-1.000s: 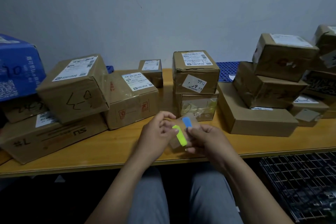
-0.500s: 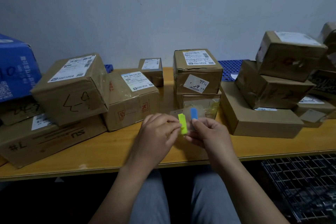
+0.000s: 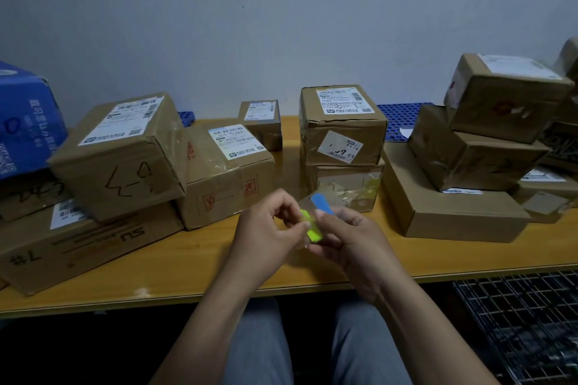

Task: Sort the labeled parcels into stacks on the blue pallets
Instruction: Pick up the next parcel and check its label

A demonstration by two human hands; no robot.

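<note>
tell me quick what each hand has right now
left hand: pinches the green tab
right hand: holds the clear sheet with the blue tab

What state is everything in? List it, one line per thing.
left hand: pinches the green sticker's upper end.
right hand: holds the clear sheet.
green sticker: on the clear sheet, between both hands.
blue sticker: flat on the sheet's upper part.
marked parcel: tilted, atop the long parcel.
top centre parcel: taped shut, stacked on the lower parcel.
blue pallet: partly hidden behind parcels.
</note>
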